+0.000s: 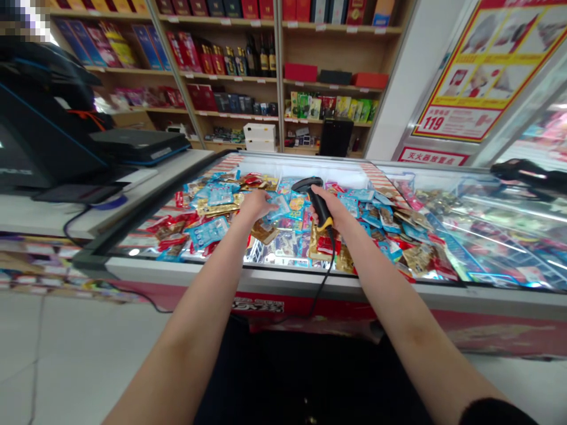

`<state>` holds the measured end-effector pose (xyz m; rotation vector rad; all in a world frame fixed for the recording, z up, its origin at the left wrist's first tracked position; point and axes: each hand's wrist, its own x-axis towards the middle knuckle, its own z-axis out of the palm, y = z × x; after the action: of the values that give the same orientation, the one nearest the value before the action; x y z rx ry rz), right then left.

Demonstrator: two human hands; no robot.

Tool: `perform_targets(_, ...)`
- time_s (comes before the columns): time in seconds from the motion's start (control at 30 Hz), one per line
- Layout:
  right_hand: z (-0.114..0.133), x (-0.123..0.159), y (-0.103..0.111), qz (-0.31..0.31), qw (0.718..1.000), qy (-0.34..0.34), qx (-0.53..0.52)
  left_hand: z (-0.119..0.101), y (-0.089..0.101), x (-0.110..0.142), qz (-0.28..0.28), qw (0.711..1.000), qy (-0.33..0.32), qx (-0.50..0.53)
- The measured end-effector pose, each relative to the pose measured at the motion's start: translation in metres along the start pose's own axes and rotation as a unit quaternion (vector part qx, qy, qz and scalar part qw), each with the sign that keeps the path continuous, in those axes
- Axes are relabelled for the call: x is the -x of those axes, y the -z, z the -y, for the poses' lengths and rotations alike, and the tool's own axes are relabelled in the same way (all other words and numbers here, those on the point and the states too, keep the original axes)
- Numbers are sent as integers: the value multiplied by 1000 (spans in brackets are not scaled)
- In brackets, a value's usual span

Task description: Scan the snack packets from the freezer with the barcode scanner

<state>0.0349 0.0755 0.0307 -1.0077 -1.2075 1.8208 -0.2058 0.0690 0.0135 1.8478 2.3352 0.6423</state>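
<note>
**Right grip** [323,212]: yours, shut round the handle of a black corded barcode scanner [317,203] with yellow trim, its head angled forward and to the left. It is likely light and stiff; hold it by the handle, keeping clear of the black cable [328,274] that hangs down the front of the chest freezer [266,276].

**Left grip** [258,205]: yours, open, fingers spread, touching a blue plastic packet [279,208] but not closed on it. The packet lies among heaped snack packets [261,231] inside the freezer. It looks soft, light and slippery; pinch it at a sealed edge.

**Beyond:** wooden shelves [330,84] of boxed goods and bottles.
</note>
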Motion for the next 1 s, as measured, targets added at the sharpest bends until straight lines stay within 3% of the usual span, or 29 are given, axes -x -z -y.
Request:
perform_targets(0.33,5,3,9,-30,998,24,-55,-42,-33,-3,-105,976,43,188)
perform_targets(0.6,8,13,2,-26,999,25,-37,-45,-39,-2,-141,956,57,250)
perform_targets(1.0,4,12,3,1,998,46,-30,-46,-40,-4,-142,950,59,273)
